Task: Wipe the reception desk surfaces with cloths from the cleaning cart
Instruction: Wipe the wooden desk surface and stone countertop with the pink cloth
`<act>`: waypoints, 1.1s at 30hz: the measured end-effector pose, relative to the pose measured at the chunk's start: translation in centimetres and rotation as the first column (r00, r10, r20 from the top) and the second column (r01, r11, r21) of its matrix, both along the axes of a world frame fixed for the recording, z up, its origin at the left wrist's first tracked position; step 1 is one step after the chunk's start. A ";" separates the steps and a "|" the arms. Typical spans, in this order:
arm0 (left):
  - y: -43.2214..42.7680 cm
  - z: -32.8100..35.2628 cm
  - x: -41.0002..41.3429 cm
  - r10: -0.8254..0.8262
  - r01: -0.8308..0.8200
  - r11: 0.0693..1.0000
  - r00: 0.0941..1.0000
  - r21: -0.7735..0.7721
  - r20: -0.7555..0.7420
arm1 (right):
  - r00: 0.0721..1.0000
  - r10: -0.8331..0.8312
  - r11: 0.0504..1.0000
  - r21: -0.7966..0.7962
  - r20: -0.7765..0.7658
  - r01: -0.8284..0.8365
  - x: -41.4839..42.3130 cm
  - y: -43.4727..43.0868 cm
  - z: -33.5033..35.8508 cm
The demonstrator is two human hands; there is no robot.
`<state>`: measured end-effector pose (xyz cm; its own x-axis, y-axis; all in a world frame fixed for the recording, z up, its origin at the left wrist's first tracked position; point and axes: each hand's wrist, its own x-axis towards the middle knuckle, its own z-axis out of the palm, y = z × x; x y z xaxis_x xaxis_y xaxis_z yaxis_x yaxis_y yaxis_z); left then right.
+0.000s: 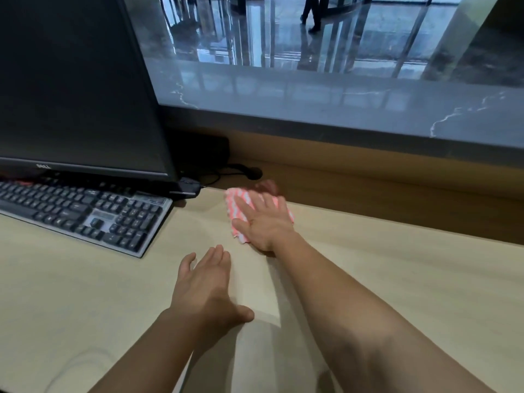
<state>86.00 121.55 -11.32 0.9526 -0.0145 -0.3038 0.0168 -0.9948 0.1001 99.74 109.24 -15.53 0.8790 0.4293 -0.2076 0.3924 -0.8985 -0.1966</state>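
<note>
A pink-and-white patterned cloth (237, 200) lies flat on the pale wooden desk (397, 279), near its back edge. My right hand (263, 219) presses down on the cloth with fingers spread, covering most of it. Closer to me and a little to the left, my left hand (205, 282) rests palm down on the bare desk with fingers apart and nothing in it.
A black keyboard (85, 214) sits at the left under a dark monitor (73, 89). Black cables and a small device (187, 190) lie just left of the cloth. A brown wooden upstand (397, 188) and a raised grey marble counter (340, 109) run behind the desk.
</note>
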 end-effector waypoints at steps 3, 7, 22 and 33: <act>-0.1 0.0 0.1 -0.001 0.002 1.000 0.999 0.012 -0.040 | 0.986 -0.167 0.986 -0.027 -0.002 0.167 0.5 -4.8 0.7; 0.0 -0.1 0.2 -0.011 0.012 1.000 0.999 0.014 -0.052 | 0.911 -0.404 0.911 -0.129 -0.087 0.392 0.9 -11.6 1.0; 2.0 -0.9 -4.3 -0.028 0.028 0.994 1.000 -0.102 0.000 | 0.859 -0.509 0.857 -0.128 -0.055 0.499 -4.0 -4.3 0.9; 4.1 -0.1 -9.8 -0.122 0.126 0.986 0.992 -0.111 0.041 | 0.990 -0.048 0.997 -0.067 -0.133 0.039 -11.2 10.2 0.2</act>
<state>76.25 125.62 -11.40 0.9510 -0.1652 -0.2613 -0.1109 -0.9713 0.2104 88.56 119.41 -15.30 0.8587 0.3735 -0.3510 0.3269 -0.9265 -0.1864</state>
